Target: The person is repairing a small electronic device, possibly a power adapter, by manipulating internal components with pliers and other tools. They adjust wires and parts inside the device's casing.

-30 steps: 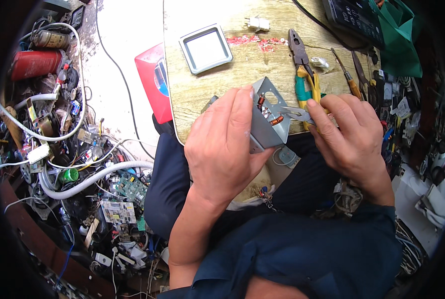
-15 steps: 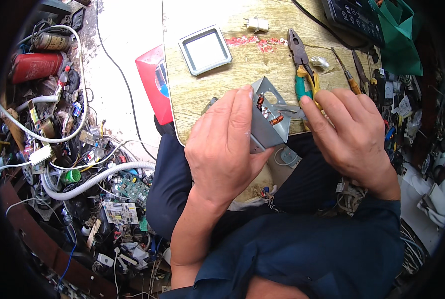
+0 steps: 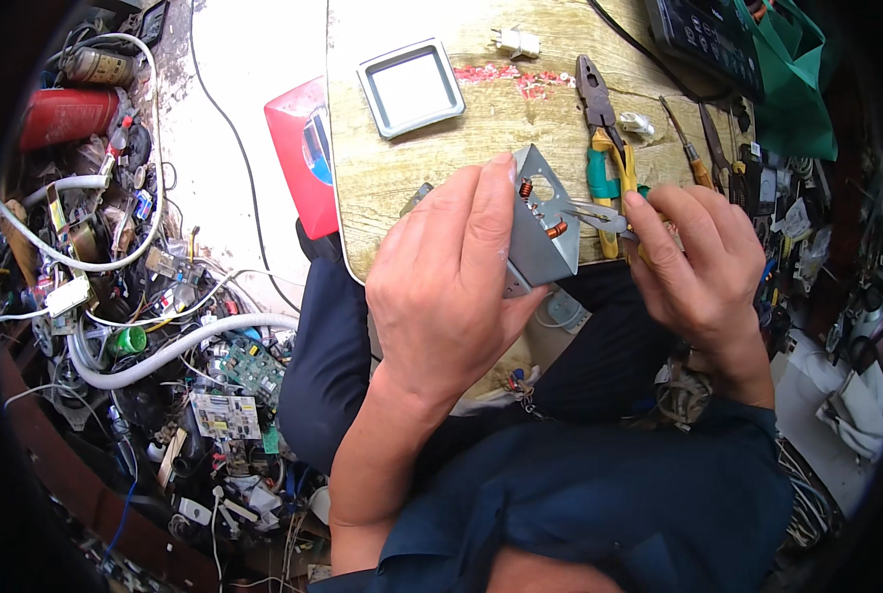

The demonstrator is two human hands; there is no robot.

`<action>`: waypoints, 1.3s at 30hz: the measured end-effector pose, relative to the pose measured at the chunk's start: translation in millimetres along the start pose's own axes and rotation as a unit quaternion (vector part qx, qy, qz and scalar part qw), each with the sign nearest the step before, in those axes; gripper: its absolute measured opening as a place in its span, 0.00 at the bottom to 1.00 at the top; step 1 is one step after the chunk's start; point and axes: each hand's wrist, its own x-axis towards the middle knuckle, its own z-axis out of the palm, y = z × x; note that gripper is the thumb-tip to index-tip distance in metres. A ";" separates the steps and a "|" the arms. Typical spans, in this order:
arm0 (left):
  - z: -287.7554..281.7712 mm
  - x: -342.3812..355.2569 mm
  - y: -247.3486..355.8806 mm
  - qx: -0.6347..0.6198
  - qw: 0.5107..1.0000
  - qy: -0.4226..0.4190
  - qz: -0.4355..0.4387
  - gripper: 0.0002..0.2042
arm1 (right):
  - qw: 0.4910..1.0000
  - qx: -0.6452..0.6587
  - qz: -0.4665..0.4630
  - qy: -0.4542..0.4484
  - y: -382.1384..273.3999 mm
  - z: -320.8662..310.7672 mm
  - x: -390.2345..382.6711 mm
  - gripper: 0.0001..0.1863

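My left hand [image 3: 446, 262] is closed around a grey metal housing [image 3: 537, 247], tilted over the near edge of the table, its open side facing right. Inside the housing sit copper coils [image 3: 557, 230] and small parts. From the right, my right hand [image 3: 698, 262] grips small pliers [image 3: 597, 214] with slim silver jaws, whose tips reach into the housing by the coils. The handles are mostly hidden in my fingers. Beyond that hand, combination pliers [image 3: 595, 99] with green and yellow handles lie on the table.
A square grey frame [image 3: 387, 126] lies at the table's [image 3: 382, 183] far left, a white plug adapter [image 3: 516, 42] farther back. On the right are a screwdriver [image 3: 696, 158], a dark panel with keys [image 3: 703, 40] and a green bag [image 3: 792, 89]. Scrap electronics and circuit boards [image 3: 226, 415] crowd the left floor.
The housing has shifted slightly right in my left hand. My right hand has turned a little, and the two jaws of its pliers now show more plainly inside the housing.
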 end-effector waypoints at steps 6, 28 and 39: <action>-0.6 5.7 3.7 0.018 1.000 0.008 0.002 0.50 | 0.999 -0.010 0.031 0.021 -4.9 15.9 -9.8 0.25; 2.1 14.5 4.3 0.044 0.999 -0.002 0.017 0.46 | 0.994 0.016 -0.103 0.019 49.9 32.9 3.0 0.25; 1.3 13.4 1.7 0.023 0.999 -0.012 0.021 0.49 | 0.986 0.016 -0.165 -0.009 69.3 32.8 15.5 0.24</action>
